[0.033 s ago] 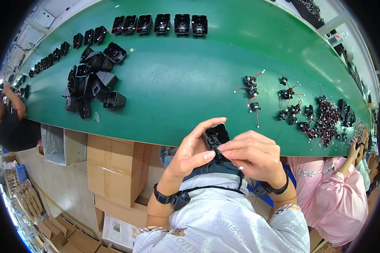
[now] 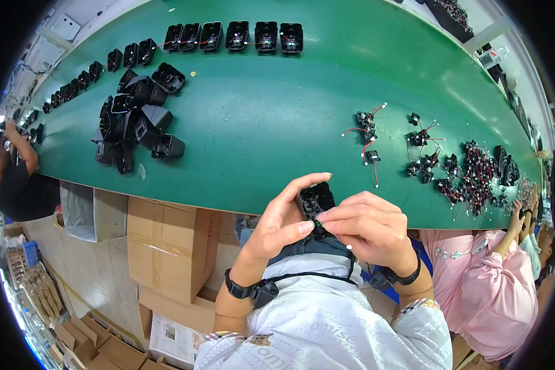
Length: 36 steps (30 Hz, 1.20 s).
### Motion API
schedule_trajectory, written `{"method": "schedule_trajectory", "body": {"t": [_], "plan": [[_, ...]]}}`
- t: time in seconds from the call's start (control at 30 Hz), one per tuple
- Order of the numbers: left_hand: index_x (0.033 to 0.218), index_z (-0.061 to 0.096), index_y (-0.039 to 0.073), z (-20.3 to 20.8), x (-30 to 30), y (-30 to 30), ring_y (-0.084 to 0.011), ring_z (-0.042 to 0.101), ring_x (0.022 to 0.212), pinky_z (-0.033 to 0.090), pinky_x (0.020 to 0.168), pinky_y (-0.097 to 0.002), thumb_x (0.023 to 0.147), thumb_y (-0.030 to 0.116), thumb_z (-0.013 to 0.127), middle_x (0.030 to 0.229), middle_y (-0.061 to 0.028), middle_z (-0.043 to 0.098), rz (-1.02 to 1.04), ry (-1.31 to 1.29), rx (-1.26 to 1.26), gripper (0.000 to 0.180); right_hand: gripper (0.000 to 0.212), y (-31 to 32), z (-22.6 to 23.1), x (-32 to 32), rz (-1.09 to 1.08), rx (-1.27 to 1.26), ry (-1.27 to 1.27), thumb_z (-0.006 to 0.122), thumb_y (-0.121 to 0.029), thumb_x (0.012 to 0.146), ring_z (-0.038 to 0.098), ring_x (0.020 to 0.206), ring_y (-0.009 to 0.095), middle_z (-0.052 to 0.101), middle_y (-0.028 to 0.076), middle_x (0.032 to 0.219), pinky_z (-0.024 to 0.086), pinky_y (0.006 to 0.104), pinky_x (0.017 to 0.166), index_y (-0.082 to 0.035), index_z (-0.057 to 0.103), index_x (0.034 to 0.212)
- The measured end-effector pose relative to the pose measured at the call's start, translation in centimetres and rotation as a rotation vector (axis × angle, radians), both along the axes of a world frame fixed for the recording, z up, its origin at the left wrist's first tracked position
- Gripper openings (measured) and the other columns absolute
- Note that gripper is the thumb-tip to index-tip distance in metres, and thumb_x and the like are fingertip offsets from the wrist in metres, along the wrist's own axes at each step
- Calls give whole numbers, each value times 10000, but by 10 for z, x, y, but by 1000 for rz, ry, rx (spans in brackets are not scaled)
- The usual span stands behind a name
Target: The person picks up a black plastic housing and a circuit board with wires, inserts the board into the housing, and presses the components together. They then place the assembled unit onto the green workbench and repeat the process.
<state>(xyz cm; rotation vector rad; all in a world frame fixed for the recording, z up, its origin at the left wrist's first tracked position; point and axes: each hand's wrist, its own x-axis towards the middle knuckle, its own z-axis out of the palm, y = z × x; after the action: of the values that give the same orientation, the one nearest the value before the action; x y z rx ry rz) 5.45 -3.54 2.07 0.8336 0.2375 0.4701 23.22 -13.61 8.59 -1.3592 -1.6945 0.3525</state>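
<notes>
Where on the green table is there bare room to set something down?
The widest free patch of the green table lies between the pile of black housings and the loose wired parts, from the row of open housings down to the left hand. Crowded: the dense wired heap at right, and the pile itself.

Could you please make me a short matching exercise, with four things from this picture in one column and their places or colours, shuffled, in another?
Things:
1. Held black housing
2. Jumbled heap of housings
3. Largest cluster of wired parts
4. Taped cardboard box

Places or colours:
A. On the left part of the green tabletop
B. Brown, below the tabletop's near edge
C. In the left hand
D. On the right part of the tabletop

Right pairs: 1-C, 2-A, 3-D, 4-B.
</notes>
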Motion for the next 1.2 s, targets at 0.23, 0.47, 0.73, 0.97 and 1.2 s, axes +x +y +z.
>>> {"method": "schedule_trajectory", "body": {"t": [0.23, 0.47, 0.73, 0.97, 1.2], "plan": [[1532, 379, -66, 13, -2, -5, -241, 434, 1409, 305, 1196, -388, 854, 195, 671, 1483, -154, 479, 54, 86, 112, 783, 277, -5, -16, -10, -62, -32, -17, 828, 42, 678, 684, 824, 232, 780, 29, 986, 564, 317, 700, -70, 775, 926], [1588, 294, -29, -9, -7, 5, -234, 489, 1339, 368, 1166, -398, 812, 300, 708, 1473, -144, 459, 21, 8, -32, 939, 536, -4, 0, 4, -29, -133, 14, 900, -231, 711, 603, 1188, 334, 581, 189, 1407, 521, 414, 920, -80, 697, 1184], [1655, 103, 29, 2, -12, 17, -213, 629, 1077, 538, 889, -334, 973, 282, 629, 1555, -201, 407, 162, -16, 78, 898, 589, 40, 16, 17, 95, -149, -184, 919, -184, 691, 576, 1216, 379, 631, 138, 1383, 463, 476, 1042, -86, 592, 1170], [1229, 630, 24, 11, -74, 84, -210, 610, 880, 488, 746, -346, 850, 83, 767, 1025, -85, 624, 1280, 1056, 1172, 407, 772, 169, 4, 103, -101, -184, -474, 831, -210, 775, 566, 1277, 367, 592, 172, 1375, 471, 438, 1078, -35, 493, 1446], [1121, 677, 94, -14, -97, 104, -388, 489, 1248, 402, 1058, -509, 833, 278, 846, 1333, -151, 528, 1175, 1273, 1354, 381, 748, 252, -52, 141, -292, -407, -610, 872, -241, 745, 589, 1232, 392, 593, 202, 1311, 505, 454, 1037, -20, 533, 1373]]}}
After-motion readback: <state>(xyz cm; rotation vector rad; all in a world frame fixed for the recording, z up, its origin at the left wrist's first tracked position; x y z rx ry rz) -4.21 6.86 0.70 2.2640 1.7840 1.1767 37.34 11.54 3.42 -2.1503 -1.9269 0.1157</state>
